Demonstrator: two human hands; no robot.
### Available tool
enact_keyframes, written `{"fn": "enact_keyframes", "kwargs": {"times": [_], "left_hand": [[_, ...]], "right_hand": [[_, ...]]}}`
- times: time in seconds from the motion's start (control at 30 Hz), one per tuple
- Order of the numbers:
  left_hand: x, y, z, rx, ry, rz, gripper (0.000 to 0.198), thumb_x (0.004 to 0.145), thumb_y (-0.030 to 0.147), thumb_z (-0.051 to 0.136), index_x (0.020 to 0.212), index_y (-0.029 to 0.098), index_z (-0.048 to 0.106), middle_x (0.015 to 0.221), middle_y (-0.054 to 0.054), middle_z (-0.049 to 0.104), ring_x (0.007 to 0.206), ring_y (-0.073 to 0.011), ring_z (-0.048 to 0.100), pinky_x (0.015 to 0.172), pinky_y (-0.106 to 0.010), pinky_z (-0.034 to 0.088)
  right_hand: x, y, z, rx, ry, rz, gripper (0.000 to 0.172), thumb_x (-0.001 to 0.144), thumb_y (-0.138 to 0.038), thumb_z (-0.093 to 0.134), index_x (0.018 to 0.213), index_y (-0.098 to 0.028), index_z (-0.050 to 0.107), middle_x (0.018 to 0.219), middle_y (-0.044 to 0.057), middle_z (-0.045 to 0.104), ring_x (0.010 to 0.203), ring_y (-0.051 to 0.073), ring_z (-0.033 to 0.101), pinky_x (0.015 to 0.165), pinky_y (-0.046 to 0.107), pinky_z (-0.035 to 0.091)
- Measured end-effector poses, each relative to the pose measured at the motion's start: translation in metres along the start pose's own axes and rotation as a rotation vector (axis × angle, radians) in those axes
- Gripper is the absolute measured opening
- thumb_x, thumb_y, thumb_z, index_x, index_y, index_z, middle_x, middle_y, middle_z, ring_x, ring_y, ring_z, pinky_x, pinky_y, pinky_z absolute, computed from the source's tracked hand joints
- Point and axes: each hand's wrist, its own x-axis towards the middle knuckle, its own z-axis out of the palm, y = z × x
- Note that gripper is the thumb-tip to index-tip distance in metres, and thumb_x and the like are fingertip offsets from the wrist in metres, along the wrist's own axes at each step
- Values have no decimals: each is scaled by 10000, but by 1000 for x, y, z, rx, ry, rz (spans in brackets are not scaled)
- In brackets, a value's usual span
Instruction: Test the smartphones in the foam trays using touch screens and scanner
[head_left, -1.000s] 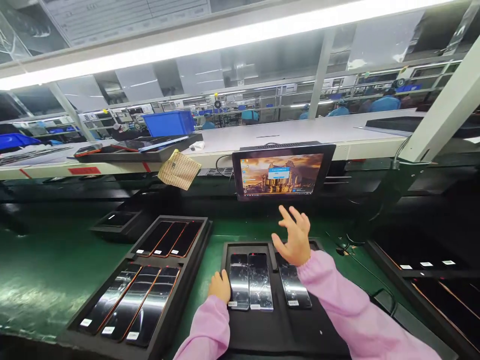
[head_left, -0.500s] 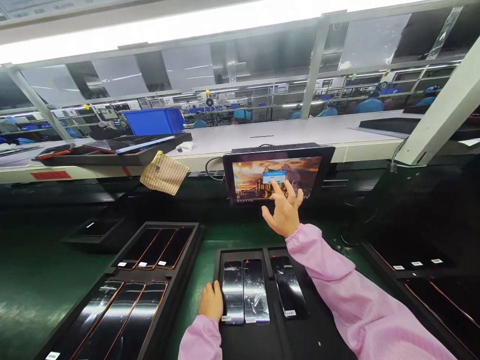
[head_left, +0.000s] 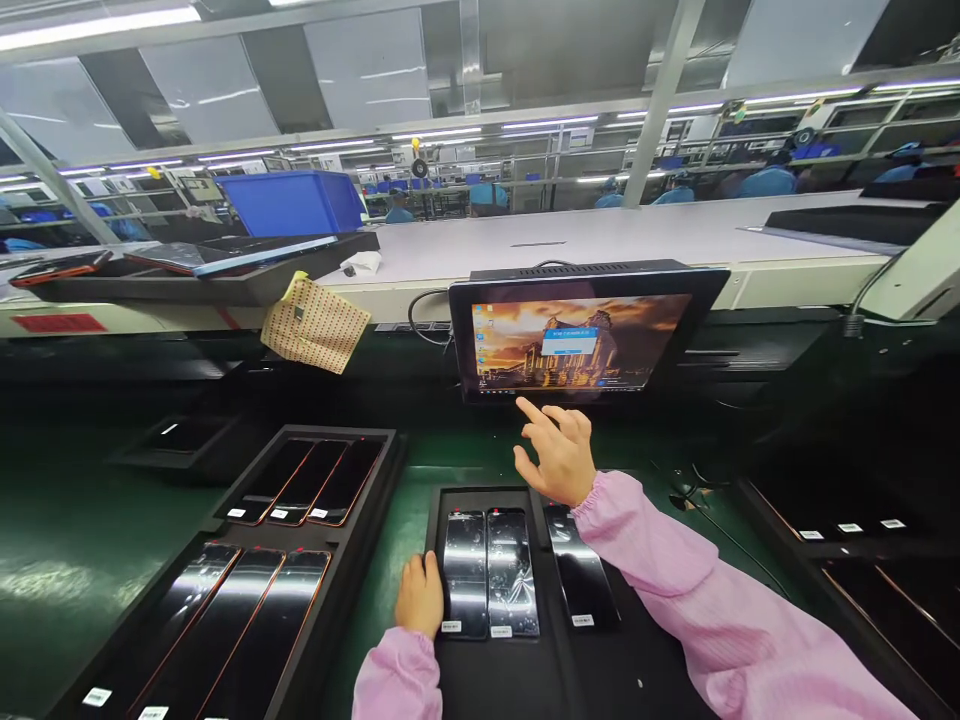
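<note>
My right hand hovers just below the screen of a black monitor. Its fingers are apart, the index finger stretched out, and it holds nothing. A small pop-up window shows on the desktop picture. Lower down, my left hand grips the left edge of a black tray, fingers close together. In that tray lie a smartphone and a second smartphone side by side in the left compartment. A third smartphone lies in the right one, partly behind my sleeve.
Left of me, another black tray holds several orange-edged phones. More phones lie in a dark tray at the right. A patterned yellow paper hangs from the shelf edge, and a blue bin stands above it. A cable runs at the right.
My right hand has drawn back from the pop-up on the monitor and moved down below the screen. The view has tilted slightly downward. My left hand stays at the tray's edge.
</note>
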Motion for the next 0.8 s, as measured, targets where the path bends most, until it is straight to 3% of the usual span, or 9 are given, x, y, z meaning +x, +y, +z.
{"fn": "enact_keyframes", "kwargs": {"times": [0.2,0.43,0.63,0.8], "left_hand": [[-3,1,-1,3,-5,5,435,863,395,172,991,176,525,1101,-123,590,1060,-233,543,882,-340,408],[-6,3,-3,18,-12,-5,436,864,393,167,984,178,527,1099,-124,591,1034,-236,557,842,-346,423],[-7,6,-5,23,-22,-15,419,865,377,165,953,181,525,1095,-124,590,1034,-238,557,847,-348,419],[-6,4,-3,0,-30,-21,441,864,393,159,1007,173,514,1137,-128,571,1066,-238,538,870,-347,406]], "right_hand": [[-4,-6,18,-13,-62,15,110,694,-246,578,728,-198,485,1186,26,596,927,210,457,803,384,300],[-1,-10,20,3,-49,12,104,694,-246,573,714,-201,482,1188,19,594,913,210,442,794,381,300],[4,-10,20,-11,-121,1,96,707,-256,563,750,-204,495,1235,5,560,944,216,438,795,395,288],[0,-9,17,30,-17,-11,106,700,-235,562,694,-207,460,1154,-3,616,880,197,464,779,384,298]]}}
